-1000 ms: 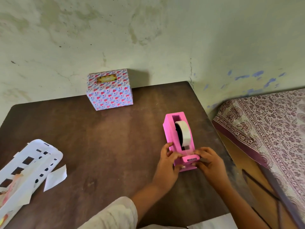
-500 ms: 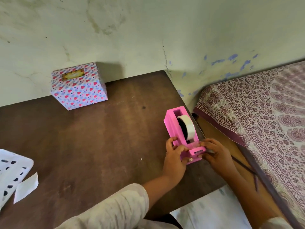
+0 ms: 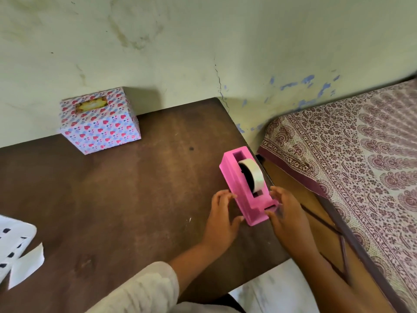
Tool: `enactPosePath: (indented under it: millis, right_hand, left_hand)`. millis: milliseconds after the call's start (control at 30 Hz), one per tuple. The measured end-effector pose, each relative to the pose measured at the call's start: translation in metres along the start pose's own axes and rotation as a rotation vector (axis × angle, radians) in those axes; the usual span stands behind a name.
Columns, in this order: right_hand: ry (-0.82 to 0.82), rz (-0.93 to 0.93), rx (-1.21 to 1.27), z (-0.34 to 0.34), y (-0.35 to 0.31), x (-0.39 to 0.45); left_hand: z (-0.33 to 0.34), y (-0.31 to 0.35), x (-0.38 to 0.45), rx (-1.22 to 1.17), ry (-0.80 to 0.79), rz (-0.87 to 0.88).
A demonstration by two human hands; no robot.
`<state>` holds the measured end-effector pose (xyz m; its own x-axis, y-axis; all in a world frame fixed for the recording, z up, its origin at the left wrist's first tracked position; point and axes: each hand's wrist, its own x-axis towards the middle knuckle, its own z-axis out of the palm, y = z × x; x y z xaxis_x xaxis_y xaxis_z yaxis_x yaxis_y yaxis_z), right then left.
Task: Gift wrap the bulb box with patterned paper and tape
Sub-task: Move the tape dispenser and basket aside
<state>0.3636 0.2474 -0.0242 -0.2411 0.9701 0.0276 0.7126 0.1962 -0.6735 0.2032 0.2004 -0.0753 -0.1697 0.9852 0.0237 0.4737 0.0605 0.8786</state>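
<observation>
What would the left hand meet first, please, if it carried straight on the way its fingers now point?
The left hand points right and slightly away, so it would first meet the side of the pink tape dispenser, which its fingertips already seem nearly to touch.

Both hands loosen their grip on the pink plastic tape dispenser point(image 3: 247, 188): the left hand point(image 3: 222, 219) now has straightened fingers beside its left wall, and the right hand point(image 3: 287, 216) opens along its right side, fingertips touching

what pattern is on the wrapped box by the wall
The wrapped box shows pink and red hearts on white paper, clearest in the head view.
</observation>
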Motion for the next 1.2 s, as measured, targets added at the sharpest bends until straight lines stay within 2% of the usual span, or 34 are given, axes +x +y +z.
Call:
enactPosePath:
  millis: [133,233,333,433,500,600,700,833,933,1000,1100,1200]
  right_hand:
    - [0.146,-0.240,-0.022,0.020,-0.048,-0.009]
    - [0.128,-0.302,0.148,0.047,-0.087,-0.014]
    - [-0.058,-0.316,0.283,0.091,-0.124,-0.020]
    - [-0.298,-0.409,0.286,0.136,-0.161,-0.033]
    - [-0.466,-0.495,0.264,0.170,-0.191,-0.049]
    - [-0.606,-0.570,0.193,0.217,-0.230,-0.070]
    - [-0.679,-0.536,0.164,0.261,-0.269,-0.094]
    - [-0.659,-0.440,0.076,0.312,-0.314,-0.117]
    - [-0.626,-0.184,0.018,0.349,-0.334,-0.126]
    - [-0.564,-0.145,-0.011,0.367,-0.347,-0.129]
    - [-0.531,-0.131,-0.058,0.381,-0.361,-0.134]
    - [-0.504,-0.026,0.027,0.389,-0.365,-0.138]
  left_hand:
    - [-0.046,-0.021,-0.021,-0.059,0.157,-0.085]
    - [-0.090,-0.034,-0.047,-0.175,0.282,-0.250]
    - [-0.142,-0.048,-0.083,-0.196,0.475,-0.316]
    - [-0.187,-0.060,-0.115,-0.205,0.628,-0.366]
    - [-0.216,-0.070,-0.141,-0.227,0.699,-0.407]
    - [-0.253,-0.083,-0.173,-0.160,0.757,-0.436]
    - [-0.294,-0.095,-0.208,-0.035,0.816,-0.417]
    - [-0.349,-0.120,-0.256,0.297,0.877,-0.293]
    - [-0.379,-0.147,-0.285,0.412,0.881,-0.371]
    - [-0.392,-0.164,-0.301,0.488,0.880,-0.469]
    - [-0.401,-0.180,-0.315,0.388,0.852,-0.631]
    - [-0.403,-0.188,-0.321,0.207,0.815,-0.735]
